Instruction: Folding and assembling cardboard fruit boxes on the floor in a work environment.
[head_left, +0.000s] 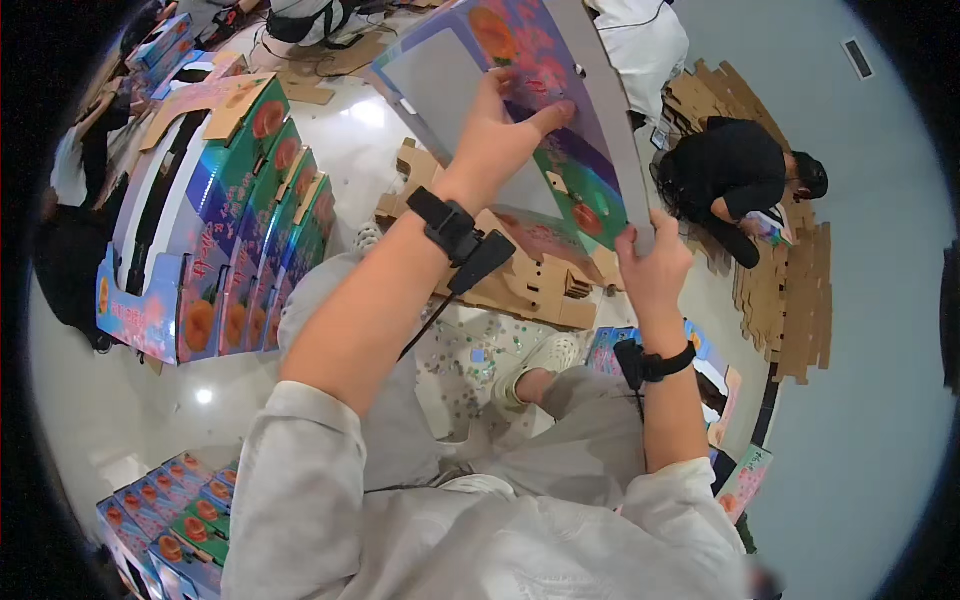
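Observation:
In front of me a colourful printed cardboard box (585, 165), purple, green and pink with orange round pictures, is held up at a tilt. It has a large pale window-like area on its left side. My left hand (500, 135) lies against the printed panel, thumb and a finger spread apart; its other fingers are hidden. My right hand (655, 265) grips the box's lower right corner, thumb on the near side and fingers wrapped round the edge. Below the box, brown cut cardboard pieces (520, 290) lie on the floor between my legs.
Several similar boxes (225, 240) stand in a row at left, with more boxes (180, 510) at lower left. Small scraps (470, 370) litter the floor by my shoe (540, 370). A person in black (735, 170) crouches at right beside flattened cardboard (790, 300). Other people are at upper left.

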